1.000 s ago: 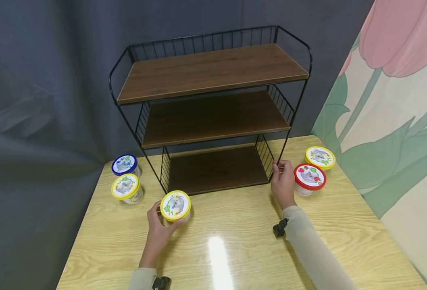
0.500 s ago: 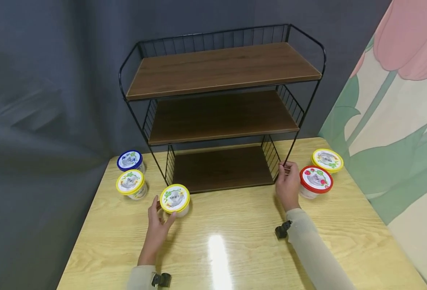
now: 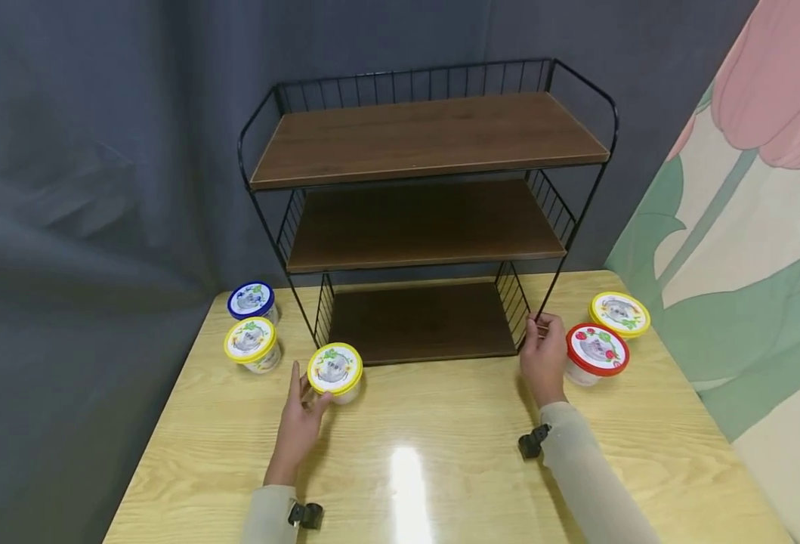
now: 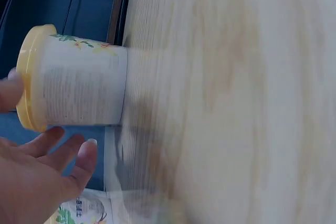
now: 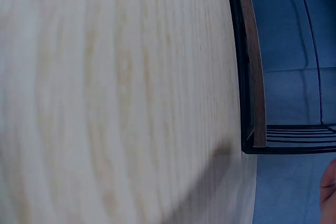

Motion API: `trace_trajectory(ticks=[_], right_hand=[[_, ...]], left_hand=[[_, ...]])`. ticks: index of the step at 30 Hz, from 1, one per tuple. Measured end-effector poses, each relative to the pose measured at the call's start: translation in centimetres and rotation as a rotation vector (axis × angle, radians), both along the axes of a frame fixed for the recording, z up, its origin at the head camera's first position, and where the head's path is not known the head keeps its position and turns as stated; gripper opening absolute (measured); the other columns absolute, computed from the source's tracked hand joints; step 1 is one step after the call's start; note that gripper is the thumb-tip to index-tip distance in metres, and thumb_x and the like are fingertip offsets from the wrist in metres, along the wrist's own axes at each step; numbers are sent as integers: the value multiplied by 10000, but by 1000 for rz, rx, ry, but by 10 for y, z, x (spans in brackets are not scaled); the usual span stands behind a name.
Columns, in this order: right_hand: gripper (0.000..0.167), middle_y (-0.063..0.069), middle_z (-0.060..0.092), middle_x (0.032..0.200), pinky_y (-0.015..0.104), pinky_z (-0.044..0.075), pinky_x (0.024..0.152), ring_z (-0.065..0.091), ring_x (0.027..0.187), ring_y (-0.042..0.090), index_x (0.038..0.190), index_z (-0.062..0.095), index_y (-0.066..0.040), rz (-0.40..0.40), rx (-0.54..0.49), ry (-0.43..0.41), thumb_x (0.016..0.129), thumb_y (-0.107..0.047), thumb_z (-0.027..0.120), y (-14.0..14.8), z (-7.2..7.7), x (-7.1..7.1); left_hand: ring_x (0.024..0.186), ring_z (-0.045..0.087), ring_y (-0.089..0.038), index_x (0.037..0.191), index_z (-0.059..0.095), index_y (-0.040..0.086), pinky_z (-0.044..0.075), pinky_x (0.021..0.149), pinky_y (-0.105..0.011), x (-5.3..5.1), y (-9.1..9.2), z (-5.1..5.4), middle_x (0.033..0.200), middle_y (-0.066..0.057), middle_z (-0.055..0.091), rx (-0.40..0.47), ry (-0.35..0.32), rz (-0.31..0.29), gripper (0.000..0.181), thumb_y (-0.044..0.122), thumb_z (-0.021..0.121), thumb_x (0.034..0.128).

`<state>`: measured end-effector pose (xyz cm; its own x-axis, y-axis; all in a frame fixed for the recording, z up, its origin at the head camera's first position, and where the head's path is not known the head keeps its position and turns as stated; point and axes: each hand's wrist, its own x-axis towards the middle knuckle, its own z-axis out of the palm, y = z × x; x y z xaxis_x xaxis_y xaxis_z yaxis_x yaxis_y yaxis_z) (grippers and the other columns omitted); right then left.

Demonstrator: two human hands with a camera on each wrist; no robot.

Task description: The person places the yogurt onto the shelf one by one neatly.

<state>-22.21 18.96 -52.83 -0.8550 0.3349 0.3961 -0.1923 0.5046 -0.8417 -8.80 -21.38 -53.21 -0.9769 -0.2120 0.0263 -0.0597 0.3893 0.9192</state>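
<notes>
A lidded paper tub with a yellow rim [image 3: 335,368] stands upright on the table just before the rack's front left corner. My left hand [image 3: 300,427] is beside it, thumb by the lid's near edge. In the left wrist view the hand's loosely spread fingers [image 4: 84,161] stand slightly apart from the tub [image 4: 86,85]. My right hand [image 3: 544,363] holds the lower front right post of a three-tier shelf rack [image 3: 427,140] with curled fingers. Only a sliver of that hand [image 5: 328,195] enters the right wrist view, so its grip is hidden there.
A blue-lidded tub [image 3: 251,300] and another yellow-lidded tub [image 3: 251,340] stand left of the rack. To its right are a red-lidded tub [image 3: 598,350] and a yellow-lidded one [image 3: 619,313]. Dark cloth [image 3: 134,227] hangs behind the wooden table [image 3: 481,453].
The left hand's fingers have loosened from around the yellow-lidded tub, which sits slightly closer to the rack. The right hand stays at the post. The head view has shifted a little.
</notes>
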Motion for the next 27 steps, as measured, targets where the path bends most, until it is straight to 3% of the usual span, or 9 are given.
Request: trace_trajectory(ticks=[3, 5, 9, 15, 20, 27], right_hand=[[259, 182, 604, 1139, 214, 428, 879, 593, 1045, 254, 1196, 546, 27, -6, 1, 28, 1042, -175, 493, 1, -1, 1], [258, 192, 605, 1133, 179, 403, 865, 592, 1047, 257, 1192, 550, 35, -6, -4, 49, 1038, -166, 503, 1, -1, 1], [256, 197, 603, 1134, 161, 398, 864, 583, 1044, 232, 1191, 549, 45, 1, -15, 58, 1034, -153, 509, 0, -1, 1], [258, 186, 607, 1129, 149, 397, 861, 580, 1030, 206, 1193, 549, 42, -11, -18, 40, 1035, -158, 509, -1, -4, 1], [246, 184, 609, 1130, 140, 401, 848, 580, 1026, 199, 1191, 550, 23, -10, -21, 36, 1037, -164, 506, -2, -5, 1], [246, 191, 612, 1125, 149, 401, 854, 573, 1018, 188, 1183, 554, 34, -10, -26, 49, 1033, -156, 512, -2, -2, 1]], left_hand=[[1478, 299, -373, 1598, -97, 147, 341, 1136, -560, 2, -5, 0, 1620, -194, 274, 34, -9, -26, 762, 239, 440, 1065], [1475, 297, -381, 1605, -57, 157, 308, 1156, -579, 2, -5, 0, 1617, -195, 271, 46, -5, 0, 698, 261, 391, 1080], [1445, 326, -391, 1600, 76, 88, 333, 1121, -594, -1, -2, 2, 1585, -209, 308, 65, 22, 55, 766, 292, 544, 1028], [1476, 265, -392, 1595, 90, 77, 318, 1151, -592, -6, 5, 4, 1596, -200, 236, -9, 4, 23, 1088, 311, 820, 823], [1504, 216, -378, 1596, 95, 84, 280, 1177, -569, -11, 8, 4, 1613, -204, 212, -42, -11, 17, 1186, 357, 877, 746], [1506, 215, -397, 1590, 138, 70, 274, 1181, -566, -15, 5, 3, 1640, -218, 185, -83, -25, 6, 1131, 390, 850, 771]])
